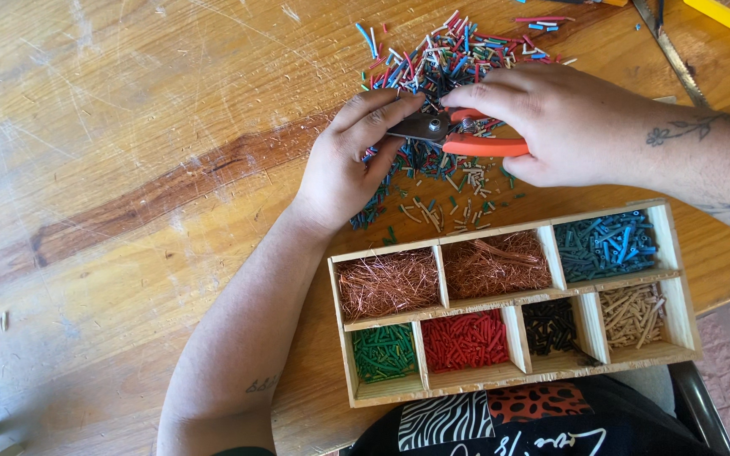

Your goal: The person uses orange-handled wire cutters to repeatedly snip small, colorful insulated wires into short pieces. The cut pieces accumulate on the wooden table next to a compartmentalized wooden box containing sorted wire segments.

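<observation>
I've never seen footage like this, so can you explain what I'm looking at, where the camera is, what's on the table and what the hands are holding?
There is no machine here, only a person at work. The single picture comes from a camera on their head, looking down. The right hand grips orange-handled pliers; the left hand pinches at the tool's metal tip. What it pinches is too small to tell. Beneath them, on the wooden table, lies a pile of short coloured wire pieces. Nearer the person sits a wooden sorting tray holding copper strands and sorted coloured bits in separate compartments.
</observation>
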